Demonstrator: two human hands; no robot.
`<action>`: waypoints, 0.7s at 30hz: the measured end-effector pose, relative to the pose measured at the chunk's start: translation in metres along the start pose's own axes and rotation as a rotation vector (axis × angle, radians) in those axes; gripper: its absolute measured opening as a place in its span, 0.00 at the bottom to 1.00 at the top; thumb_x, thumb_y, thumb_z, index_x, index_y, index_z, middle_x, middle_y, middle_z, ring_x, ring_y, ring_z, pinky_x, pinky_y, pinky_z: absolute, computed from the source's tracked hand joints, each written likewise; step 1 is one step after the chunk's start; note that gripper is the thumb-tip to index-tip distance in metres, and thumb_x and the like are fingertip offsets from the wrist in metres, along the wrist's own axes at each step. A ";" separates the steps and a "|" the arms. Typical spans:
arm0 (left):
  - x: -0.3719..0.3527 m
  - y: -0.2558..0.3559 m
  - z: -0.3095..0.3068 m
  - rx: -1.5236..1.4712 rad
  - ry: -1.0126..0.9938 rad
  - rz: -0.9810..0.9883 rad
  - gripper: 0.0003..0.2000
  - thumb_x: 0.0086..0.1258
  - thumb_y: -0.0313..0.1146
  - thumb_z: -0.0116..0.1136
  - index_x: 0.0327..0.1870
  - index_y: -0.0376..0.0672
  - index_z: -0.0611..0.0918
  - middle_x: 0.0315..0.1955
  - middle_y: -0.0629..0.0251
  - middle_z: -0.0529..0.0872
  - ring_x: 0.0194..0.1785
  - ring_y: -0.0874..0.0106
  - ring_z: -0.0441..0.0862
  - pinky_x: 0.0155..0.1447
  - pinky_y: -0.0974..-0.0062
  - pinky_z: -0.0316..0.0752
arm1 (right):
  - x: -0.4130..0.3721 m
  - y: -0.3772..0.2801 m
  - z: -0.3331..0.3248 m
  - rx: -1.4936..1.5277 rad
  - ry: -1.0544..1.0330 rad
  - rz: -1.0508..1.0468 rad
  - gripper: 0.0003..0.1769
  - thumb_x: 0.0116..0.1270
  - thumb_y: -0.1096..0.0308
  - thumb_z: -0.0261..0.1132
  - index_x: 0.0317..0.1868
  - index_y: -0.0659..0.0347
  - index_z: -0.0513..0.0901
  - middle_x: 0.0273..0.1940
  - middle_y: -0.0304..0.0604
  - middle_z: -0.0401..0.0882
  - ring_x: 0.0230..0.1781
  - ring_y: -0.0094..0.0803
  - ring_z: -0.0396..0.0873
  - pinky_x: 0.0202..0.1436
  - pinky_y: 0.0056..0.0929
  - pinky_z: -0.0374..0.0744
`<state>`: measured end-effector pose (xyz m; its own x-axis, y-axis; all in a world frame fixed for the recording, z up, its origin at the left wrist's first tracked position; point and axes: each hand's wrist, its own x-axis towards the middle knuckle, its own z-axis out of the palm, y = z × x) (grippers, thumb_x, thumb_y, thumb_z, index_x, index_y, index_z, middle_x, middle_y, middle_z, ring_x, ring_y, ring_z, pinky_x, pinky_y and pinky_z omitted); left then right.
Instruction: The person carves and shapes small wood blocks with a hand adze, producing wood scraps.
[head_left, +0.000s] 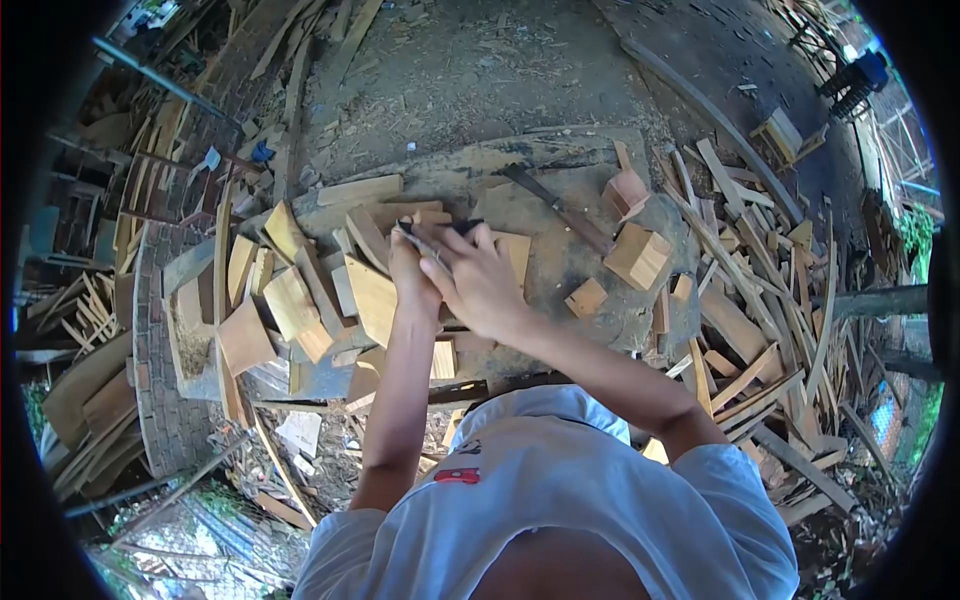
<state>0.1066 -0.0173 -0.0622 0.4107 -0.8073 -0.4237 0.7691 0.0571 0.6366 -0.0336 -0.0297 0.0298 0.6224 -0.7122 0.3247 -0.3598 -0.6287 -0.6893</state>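
Observation:
Both of my hands meet over the middle of the worn workbench (560, 290). My left hand (413, 268) has its fingers closed round something small and dark that I cannot make out. Across it lies my right hand (478, 280), its fingers bent over the same spot; what it grips is hidden. Pale wood blocks surround them: a light piece (372, 300) below my left wrist and another (517, 258) beyond my right hand. A long dark-bladed tool (560, 210) rests on the bench to the right, near a square block (638, 256) and a small block (586, 298).
More cut blocks (292, 303) crowd the bench's left side. Long offcuts (770, 290) are heaped along the right. A low brick wall (165, 350) stands at the left. A long beam (710, 120) lies on the ground at the upper right.

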 end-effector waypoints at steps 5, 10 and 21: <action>-0.038 -0.001 0.050 0.039 0.057 0.153 0.13 0.77 0.41 0.33 0.40 0.46 0.72 0.34 0.67 0.77 0.40 0.74 0.77 0.43 0.74 0.76 | 0.025 0.020 -0.004 -0.157 -0.130 0.150 0.24 0.71 0.54 0.47 0.61 0.54 0.72 0.53 0.41 0.72 0.45 0.41 0.65 0.49 0.42 0.64; -0.015 0.003 0.011 -0.035 -0.035 0.017 0.10 0.77 0.37 0.35 0.41 0.46 0.72 0.34 0.69 0.77 0.39 0.77 0.77 0.44 0.77 0.76 | 0.009 0.002 -0.007 -0.014 -0.044 -0.024 0.24 0.71 0.51 0.47 0.55 0.61 0.75 0.50 0.46 0.75 0.46 0.44 0.66 0.50 0.44 0.65; -0.054 0.016 0.050 -0.164 -0.086 0.043 0.13 0.75 0.42 0.37 0.48 0.47 0.74 0.39 0.67 0.81 0.42 0.70 0.79 0.44 0.70 0.74 | 0.031 0.018 -0.036 0.338 -0.158 0.422 0.33 0.69 0.44 0.49 0.59 0.66 0.71 0.51 0.55 0.74 0.53 0.47 0.66 0.59 0.39 0.65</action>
<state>0.0723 -0.0020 0.0038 0.4072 -0.8490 -0.3369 0.8239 0.1822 0.5366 -0.0459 -0.0739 0.0509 0.5787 -0.8085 -0.1070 -0.3737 -0.1463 -0.9159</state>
